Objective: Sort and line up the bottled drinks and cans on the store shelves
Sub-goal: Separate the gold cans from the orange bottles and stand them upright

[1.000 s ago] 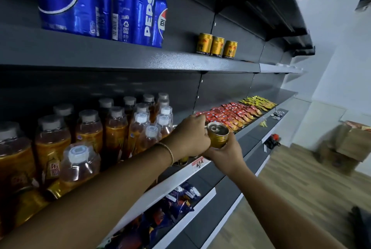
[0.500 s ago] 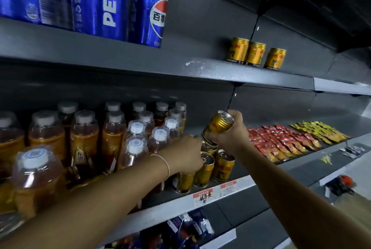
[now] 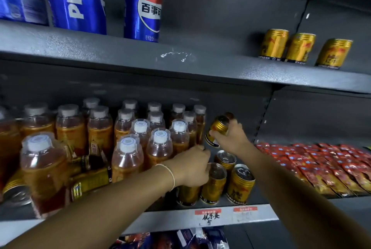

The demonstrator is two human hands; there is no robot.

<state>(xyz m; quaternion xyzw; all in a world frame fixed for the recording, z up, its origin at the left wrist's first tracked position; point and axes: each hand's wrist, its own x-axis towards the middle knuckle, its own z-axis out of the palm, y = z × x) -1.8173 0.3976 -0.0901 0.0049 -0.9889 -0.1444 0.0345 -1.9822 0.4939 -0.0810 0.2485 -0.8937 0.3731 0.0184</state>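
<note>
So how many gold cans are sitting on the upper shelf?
3, in a row toward the right end of the upper shelf: left can, middle can beside it, right can set a little apart. None seems hidden behind them.

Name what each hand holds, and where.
Right hand: tilted small gold metal can, by its side; left hand: standing gold metal can, by its top.

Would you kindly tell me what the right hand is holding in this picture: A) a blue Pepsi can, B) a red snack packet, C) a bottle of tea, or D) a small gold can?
D: the right hand grips a tilted gold can, while the left hand grips the top of a front gold can standing upright.
</note>
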